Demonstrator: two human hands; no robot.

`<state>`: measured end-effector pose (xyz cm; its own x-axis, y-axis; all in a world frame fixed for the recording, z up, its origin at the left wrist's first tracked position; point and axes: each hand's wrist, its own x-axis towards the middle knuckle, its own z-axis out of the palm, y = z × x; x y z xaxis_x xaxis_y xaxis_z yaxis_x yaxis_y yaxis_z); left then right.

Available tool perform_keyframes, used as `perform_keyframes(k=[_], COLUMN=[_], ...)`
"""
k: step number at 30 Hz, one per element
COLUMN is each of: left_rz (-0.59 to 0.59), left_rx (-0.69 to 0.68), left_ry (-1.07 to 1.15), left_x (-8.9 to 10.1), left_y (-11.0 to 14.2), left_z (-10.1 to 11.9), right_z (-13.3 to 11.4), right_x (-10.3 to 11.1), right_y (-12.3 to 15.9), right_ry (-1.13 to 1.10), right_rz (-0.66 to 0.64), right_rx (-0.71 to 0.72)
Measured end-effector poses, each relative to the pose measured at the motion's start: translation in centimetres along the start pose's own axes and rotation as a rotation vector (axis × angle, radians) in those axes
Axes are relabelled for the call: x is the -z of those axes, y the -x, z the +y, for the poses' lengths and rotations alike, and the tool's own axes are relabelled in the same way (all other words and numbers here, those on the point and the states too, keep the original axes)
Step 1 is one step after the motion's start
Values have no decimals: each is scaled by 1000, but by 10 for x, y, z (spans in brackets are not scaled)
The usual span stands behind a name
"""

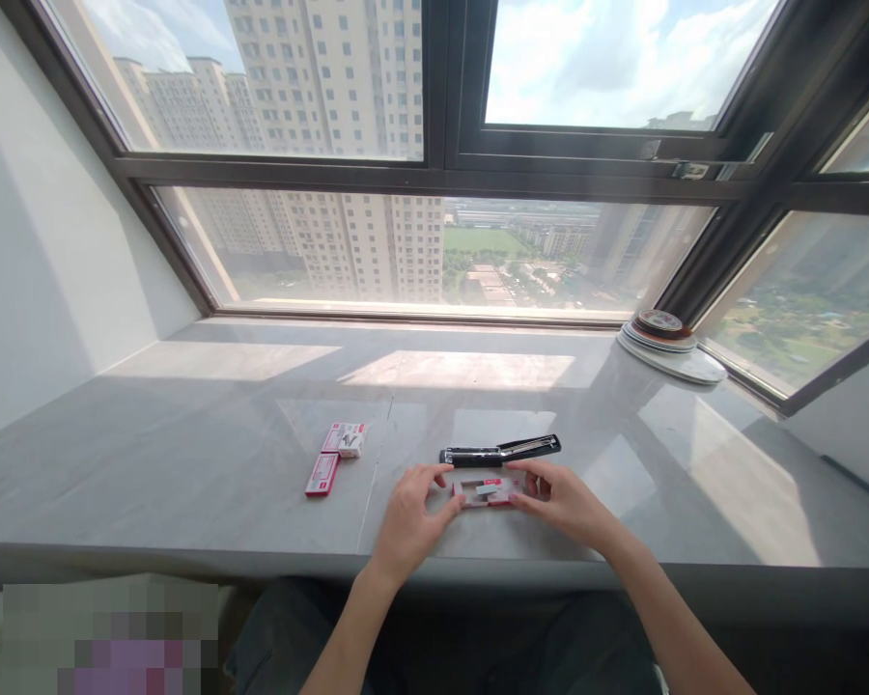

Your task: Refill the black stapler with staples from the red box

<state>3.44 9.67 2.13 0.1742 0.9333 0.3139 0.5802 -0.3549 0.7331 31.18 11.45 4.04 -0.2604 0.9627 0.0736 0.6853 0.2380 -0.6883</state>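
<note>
Between my two hands is a small red-and-white staple box, its tray slid partly out to the left. A short grey strip of staples lies across it. My left hand pinches the tray's left end with thumb and fingers. My right hand grips the box's right end. Just behind the box lies a black stapler, opened out, with its metal parts showing. Whether my fingertips touch the stapler, I cannot tell.
To the left lie two red-and-white boxes and a white box with a staple picture. Stacked round plates or mats sit at the back right corner. The grey marble sill ends at a front edge by my lap; windows rise behind it.
</note>
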Motion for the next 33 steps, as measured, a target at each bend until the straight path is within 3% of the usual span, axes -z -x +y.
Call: perform_keyframes(k=[4,9,15,20,25,33], left_rz=[-6,-3,-12,-21,-81,-91], left_rx=[85,59,16,-8,-63,-21], left_ry=[-36,-95,-128,-150,-162,-133], left_x=[-14,-26,-21,-18,-14,-16], left_y=[-4,-2,1,3,5,2], left_z=[2,12,16,20,22,15], right_z=[-5,-15,-31,-39,-46,-53], right_x=[-11,-19,-20,-20,-25,-39], right_y=[5,5,1,-6,-14,-23], right_ry=[1,45,106,173,98,28], right_rz=[-47,-52,22,5,-43,-54], right_rx=[24,56,96,89,160,228])
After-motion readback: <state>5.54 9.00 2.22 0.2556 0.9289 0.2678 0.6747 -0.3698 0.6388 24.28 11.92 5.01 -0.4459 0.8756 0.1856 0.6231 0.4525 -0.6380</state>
